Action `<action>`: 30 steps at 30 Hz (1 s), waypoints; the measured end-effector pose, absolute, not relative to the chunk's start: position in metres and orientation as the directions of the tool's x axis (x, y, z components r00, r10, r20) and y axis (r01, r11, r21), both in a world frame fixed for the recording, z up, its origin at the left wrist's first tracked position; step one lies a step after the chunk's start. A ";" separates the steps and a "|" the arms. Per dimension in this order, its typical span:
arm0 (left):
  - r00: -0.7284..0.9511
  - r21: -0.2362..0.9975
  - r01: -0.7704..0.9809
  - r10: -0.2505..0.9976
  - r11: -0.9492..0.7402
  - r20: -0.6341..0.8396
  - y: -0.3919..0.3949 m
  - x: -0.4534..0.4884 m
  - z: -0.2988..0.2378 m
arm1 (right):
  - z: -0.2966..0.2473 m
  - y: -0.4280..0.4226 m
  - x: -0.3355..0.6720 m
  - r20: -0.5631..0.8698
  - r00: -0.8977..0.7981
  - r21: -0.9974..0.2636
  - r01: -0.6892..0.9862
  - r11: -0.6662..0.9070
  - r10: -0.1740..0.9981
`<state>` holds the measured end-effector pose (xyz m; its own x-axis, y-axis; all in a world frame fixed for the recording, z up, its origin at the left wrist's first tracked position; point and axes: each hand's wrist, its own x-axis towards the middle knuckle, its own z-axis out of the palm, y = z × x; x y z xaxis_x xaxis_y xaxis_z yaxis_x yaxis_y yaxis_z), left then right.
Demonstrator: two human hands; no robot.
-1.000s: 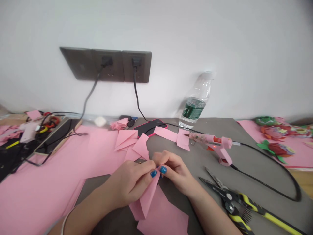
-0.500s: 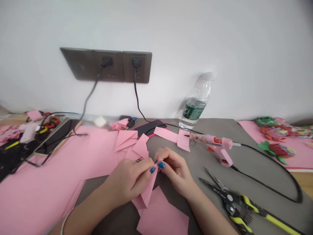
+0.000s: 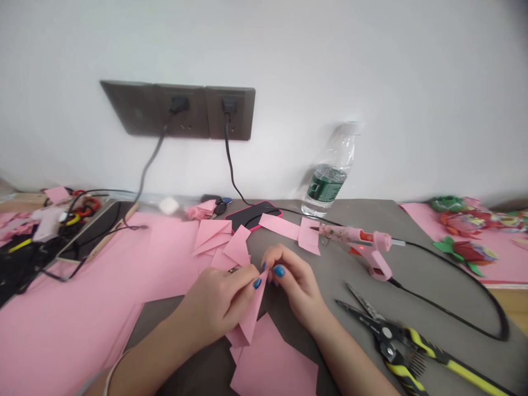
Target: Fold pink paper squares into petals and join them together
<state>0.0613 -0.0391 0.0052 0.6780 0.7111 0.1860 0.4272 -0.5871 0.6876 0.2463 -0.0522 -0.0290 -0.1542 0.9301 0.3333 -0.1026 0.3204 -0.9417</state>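
Observation:
A folded piece of pink paper (image 3: 252,316), creased into a narrow point at the top, is pinched between the thumb and fingers of my left hand (image 3: 220,300). Its tip meets the curled fingers of my right hand (image 3: 295,283); the thumb there stands slightly off the paper, and the other fingertips are partly hidden. Below the hands, square pink paper sheets (image 3: 274,360) lie on the grey table (image 3: 330,330). Just beyond my left hand are several folded pink paper pieces (image 3: 212,236).
A pink glue gun (image 3: 363,242) with a black cord lies to the right, its nozzle over a pink strip (image 3: 308,236). Nearer are open pliers (image 3: 388,335). A water bottle (image 3: 328,184) leans on the wall. Large pink sheets (image 3: 82,308) cover the left; paper flowers (image 3: 470,253) lie far right.
My right thumb has lifted and shifted slightly right, away from the paper's tip. My left hand keeps its pinch, and the folded paper has barely moved.

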 end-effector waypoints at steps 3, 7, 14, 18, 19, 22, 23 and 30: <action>0.674 0.704 0.424 0.718 -0.570 0.175 -0.039 0.061 0.004 | -0.026 -0.053 0.245 0.347 -0.204 -0.938 -0.067 0.340 0.916; 0.649 0.751 0.434 0.751 -0.498 0.124 -0.040 0.061 0.004 | -0.029 -0.052 0.247 0.381 -0.096 -0.923 -0.097 0.372 0.920; 0.612 0.787 0.434 0.785 -0.438 0.100 -0.040 0.063 0.006 | -0.027 -0.051 0.246 0.299 -0.144 -0.951 -0.125 0.283 0.943; 0.624 0.811 0.410 0.777 -0.418 0.085 -0.040 0.063 0.005 | -0.022 -0.052 0.244 0.293 -0.169 -0.955 -0.091 0.281 0.941; 0.627 0.812 0.416 0.776 -0.410 0.071 -0.040 0.063 0.004 | -0.022 -0.052 0.244 0.295 -0.144 -0.955 -0.086 0.285 0.945; 0.624 0.833 0.426 0.782 -0.354 0.014 -0.039 0.063 0.003 | -0.023 -0.051 0.245 0.278 -0.100 -0.959 -0.079 0.271 0.955; 0.622 0.848 0.416 0.783 -0.329 -0.002 -0.038 0.063 0.002 | -0.024 -0.051 0.246 0.267 -0.099 -0.963 -0.079 0.259 0.959; 0.624 0.899 0.359 0.780 -0.252 -0.030 -0.039 0.064 0.000 | -0.027 -0.052 0.244 0.217 -0.155 -0.975 -0.083 0.206 0.964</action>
<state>0.0640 -0.0394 0.0000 0.6245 0.7805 -0.0300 0.3585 -0.2523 0.8988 0.2441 -0.0520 -0.0267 -0.1545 0.9639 0.2170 -0.0829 0.2062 -0.9750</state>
